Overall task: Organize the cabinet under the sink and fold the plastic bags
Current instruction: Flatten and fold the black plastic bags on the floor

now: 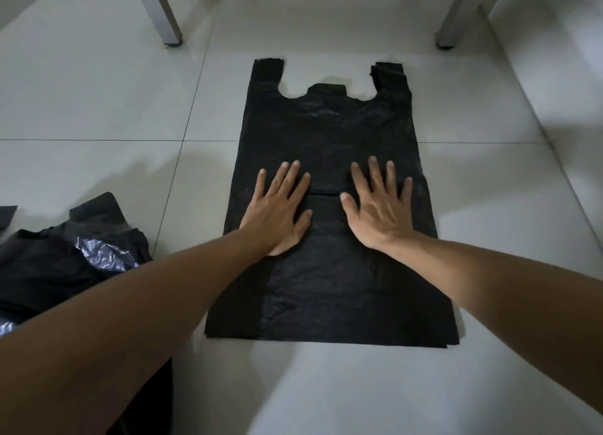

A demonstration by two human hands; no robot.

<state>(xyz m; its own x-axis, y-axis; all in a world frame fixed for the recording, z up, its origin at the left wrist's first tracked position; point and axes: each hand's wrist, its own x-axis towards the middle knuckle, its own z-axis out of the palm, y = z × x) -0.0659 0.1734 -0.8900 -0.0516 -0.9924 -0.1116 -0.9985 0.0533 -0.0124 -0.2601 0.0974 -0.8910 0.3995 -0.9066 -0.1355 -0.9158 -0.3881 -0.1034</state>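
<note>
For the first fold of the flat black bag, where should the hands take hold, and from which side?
Probably one long side edge. The bag lies flat, handles pointing away, with the left hand and right hand pressing its middle. Pinch the left edge from the left and carry it across lengthwise.

Dim, cool light. Soft shadows spread on the floor beside both arms. The black bag loses detail. Wide-angle bending at the edges; forearms slightly blurred.

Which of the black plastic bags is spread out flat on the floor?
The black bag under both hands, handles pointing away. The other bags lie crumpled in a heap at the left.
</note>
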